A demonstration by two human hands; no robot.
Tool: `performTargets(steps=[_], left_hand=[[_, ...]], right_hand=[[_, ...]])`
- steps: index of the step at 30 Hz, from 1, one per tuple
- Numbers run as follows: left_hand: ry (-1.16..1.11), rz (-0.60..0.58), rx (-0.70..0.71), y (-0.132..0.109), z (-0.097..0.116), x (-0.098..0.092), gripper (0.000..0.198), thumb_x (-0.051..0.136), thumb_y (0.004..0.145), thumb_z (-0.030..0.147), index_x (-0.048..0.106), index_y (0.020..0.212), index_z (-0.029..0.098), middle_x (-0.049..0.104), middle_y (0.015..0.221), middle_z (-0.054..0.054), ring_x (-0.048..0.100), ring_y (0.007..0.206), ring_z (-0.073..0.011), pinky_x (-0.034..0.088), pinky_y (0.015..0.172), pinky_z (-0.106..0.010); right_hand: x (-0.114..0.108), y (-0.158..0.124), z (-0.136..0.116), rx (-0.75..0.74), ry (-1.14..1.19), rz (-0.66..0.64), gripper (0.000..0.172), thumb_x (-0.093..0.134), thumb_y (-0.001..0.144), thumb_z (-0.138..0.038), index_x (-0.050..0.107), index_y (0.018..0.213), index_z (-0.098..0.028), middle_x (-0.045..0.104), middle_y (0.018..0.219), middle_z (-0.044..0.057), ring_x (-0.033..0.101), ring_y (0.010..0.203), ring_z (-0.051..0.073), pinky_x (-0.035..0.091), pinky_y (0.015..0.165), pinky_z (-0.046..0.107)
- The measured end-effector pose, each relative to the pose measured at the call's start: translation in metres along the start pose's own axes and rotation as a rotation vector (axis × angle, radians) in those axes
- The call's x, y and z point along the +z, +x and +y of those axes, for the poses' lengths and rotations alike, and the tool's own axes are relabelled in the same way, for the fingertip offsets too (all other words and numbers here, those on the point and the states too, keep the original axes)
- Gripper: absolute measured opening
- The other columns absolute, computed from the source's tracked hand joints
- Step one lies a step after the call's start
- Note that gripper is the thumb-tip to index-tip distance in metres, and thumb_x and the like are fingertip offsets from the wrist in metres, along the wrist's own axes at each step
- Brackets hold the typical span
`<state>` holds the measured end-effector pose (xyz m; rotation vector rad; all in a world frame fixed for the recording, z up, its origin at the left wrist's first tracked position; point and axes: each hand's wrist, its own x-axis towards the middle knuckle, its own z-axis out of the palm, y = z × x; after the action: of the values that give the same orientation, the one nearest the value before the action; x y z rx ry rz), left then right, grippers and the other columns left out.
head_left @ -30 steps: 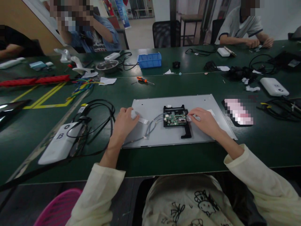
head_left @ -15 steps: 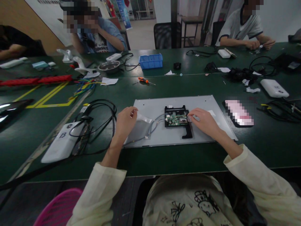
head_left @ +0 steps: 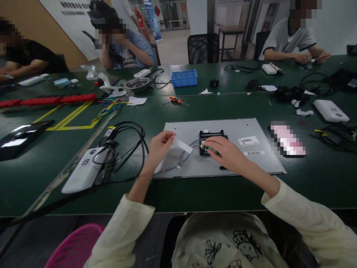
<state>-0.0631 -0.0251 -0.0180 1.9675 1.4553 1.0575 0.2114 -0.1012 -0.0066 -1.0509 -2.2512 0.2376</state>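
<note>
My left hand (head_left: 161,147) is closed, its fingertips pinching one end of a whitish strip of tape (head_left: 184,146) that slants down to the right. Below the strip lies a flat grey metal panel (head_left: 192,166). On this panel sits a black plastic bracket (head_left: 213,133) with a green circuit board (head_left: 206,149), partly covered by my right hand (head_left: 227,150). The right hand's fingers reach left over the board, thumb apart from them, and no held thing shows there. Grey cables (head_left: 182,158) run from the board to the panel's left part.
Left of the panel are a white power bank (head_left: 83,169) and coiled black cables (head_left: 142,136). A phone (head_left: 288,139) lies to the right. Beyond are an orange screwdriver (head_left: 178,100), a blue basket (head_left: 184,78) and a metal bowl (head_left: 137,85). Several people sit across the table.
My right hand has moved left from the bracket's right edge to over the circuit board. The strip in my left hand now shows clearly. The view has shifted slightly.
</note>
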Motion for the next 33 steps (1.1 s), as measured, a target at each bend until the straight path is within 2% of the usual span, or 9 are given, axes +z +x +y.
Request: performTargets(steps=[3, 8, 12, 18, 21, 24, 27, 29, 33], left_hand=[[0.08, -0.07, 0.04, -0.005, 0.004, 0.004, 0.023, 0.051, 0.087, 0.034, 0.067, 0.094, 0.019, 0.069, 0.088, -0.002, 0.059, 0.073, -0.0143, 0.045, 0.068, -0.026], [0.181, -0.096, 0.063, -0.011, 0.003, 0.012, 0.022, 0.049, 0.088, 0.031, 0.066, 0.096, 0.02, 0.068, 0.084, -0.001, 0.059, 0.072, -0.0144, 0.045, 0.069, -0.026], [0.221, -0.137, 0.094, -0.013, 0.002, 0.013, 0.02, 0.049, 0.089, 0.028, 0.065, 0.097, 0.02, 0.068, 0.083, 0.0, 0.061, 0.075, -0.0149, 0.047, 0.075, -0.027], [0.32, -0.145, 0.12, -0.016, 0.003, 0.014, 0.019, 0.049, 0.088, 0.022, 0.064, 0.1, 0.021, 0.067, 0.084, -0.001, 0.062, 0.076, -0.0158, 0.047, 0.074, -0.028], [0.385, -0.171, 0.171, -0.016, 0.003, 0.017, 0.019, 0.047, 0.089, 0.02, 0.062, 0.1, 0.019, 0.065, 0.086, -0.003, 0.061, 0.082, -0.0183, 0.047, 0.079, -0.031], [0.455, -0.113, 0.246, -0.017, 0.005, 0.019, 0.019, 0.05, 0.086, 0.016, 0.061, 0.101, 0.018, 0.061, 0.096, -0.007, 0.057, 0.096, -0.022, 0.045, 0.089, -0.036], [0.486, -0.06, 0.298, -0.017, 0.01, 0.018, 0.02, 0.052, 0.085, 0.015, 0.06, 0.103, 0.018, 0.057, 0.103, -0.008, 0.053, 0.102, -0.0233, 0.044, 0.092, -0.037], [0.48, -0.104, 0.346, -0.017, 0.014, 0.017, 0.017, 0.051, 0.087, 0.016, 0.06, 0.101, 0.019, 0.056, 0.102, -0.008, 0.053, 0.101, -0.0227, 0.044, 0.091, -0.037], [0.467, -0.349, 0.447, -0.016, 0.017, 0.016, 0.007, 0.052, 0.089, 0.02, 0.057, 0.093, 0.018, 0.058, 0.095, -0.006, 0.052, 0.095, -0.0215, 0.044, 0.087, -0.036]], right_hand=[[0.011, 0.006, -0.009, -0.065, -0.016, -0.075, 0.035, 0.044, 0.094, -0.022, 0.056, 0.127, -0.018, 0.059, 0.129, 0.012, 0.053, 0.122, 0.025, 0.045, 0.104, 0.045], [0.032, 0.006, -0.017, -0.196, -0.077, -0.188, 0.042, 0.047, 0.095, -0.031, 0.053, 0.131, -0.011, 0.053, 0.138, 0.017, 0.042, 0.134, 0.026, 0.036, 0.113, 0.045], [0.044, 0.004, -0.021, -0.243, -0.165, -0.271, 0.051, 0.043, 0.096, -0.04, 0.05, 0.134, -0.006, 0.047, 0.145, 0.018, 0.037, 0.139, 0.027, 0.029, 0.116, 0.044], [0.05, 0.001, -0.024, -0.26, -0.178, -0.314, 0.055, 0.039, 0.097, -0.047, 0.051, 0.132, -0.008, 0.051, 0.142, 0.016, 0.041, 0.136, 0.025, 0.027, 0.116, 0.044], [0.05, 0.0, -0.026, -0.261, -0.165, -0.324, 0.055, 0.039, 0.096, -0.047, 0.051, 0.131, -0.007, 0.052, 0.14, 0.018, 0.044, 0.133, 0.025, 0.026, 0.116, 0.044], [0.05, -0.001, -0.026, -0.258, -0.162, -0.32, 0.055, 0.039, 0.096, -0.047, 0.051, 0.131, -0.006, 0.053, 0.14, 0.018, 0.045, 0.133, 0.026, 0.026, 0.116, 0.044], [0.05, -0.002, -0.026, -0.252, -0.168, -0.309, 0.054, 0.04, 0.096, -0.048, 0.052, 0.13, -0.008, 0.053, 0.139, 0.017, 0.046, 0.132, 0.025, 0.026, 0.116, 0.044], [0.051, -0.002, -0.026, -0.251, -0.17, -0.305, 0.053, 0.041, 0.096, -0.048, 0.054, 0.128, -0.009, 0.054, 0.139, 0.017, 0.047, 0.131, 0.025, 0.026, 0.116, 0.043], [0.051, -0.002, -0.025, -0.248, -0.167, -0.304, 0.052, 0.041, 0.096, -0.047, 0.054, 0.128, -0.009, 0.055, 0.137, 0.017, 0.048, 0.13, 0.025, 0.027, 0.116, 0.044]])
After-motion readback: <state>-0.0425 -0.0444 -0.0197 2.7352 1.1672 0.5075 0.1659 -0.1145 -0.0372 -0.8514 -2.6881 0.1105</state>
